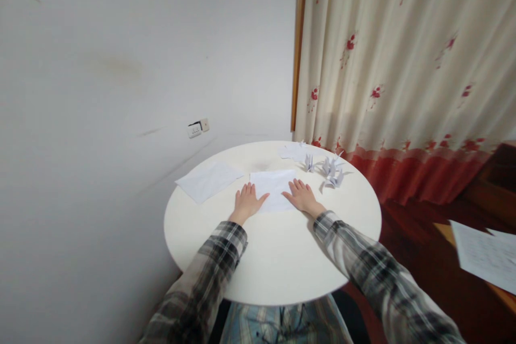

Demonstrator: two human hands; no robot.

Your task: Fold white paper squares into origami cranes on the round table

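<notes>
A white sheet of paper [274,189] lies flat on the round white table in front of me. My left hand [247,201] rests palm down on its left edge, fingers stretched out and thumb pointing inward. On the right edge lies my right hand [302,196], also palm down with the fingers spread. Both hands touch the paper without gripping it. Close beyond my right hand stand several folded paper cranes [332,173]; a single crane [309,163] stands a little to their left.
Left on the round table [278,258] is another sheet of white paper [209,180]. More white paper [292,151] lies at the far edge. A wall with a socket [194,130] is at the left, a floral curtain [387,64] behind. Written sheets [486,252] lie on a wooden surface at right.
</notes>
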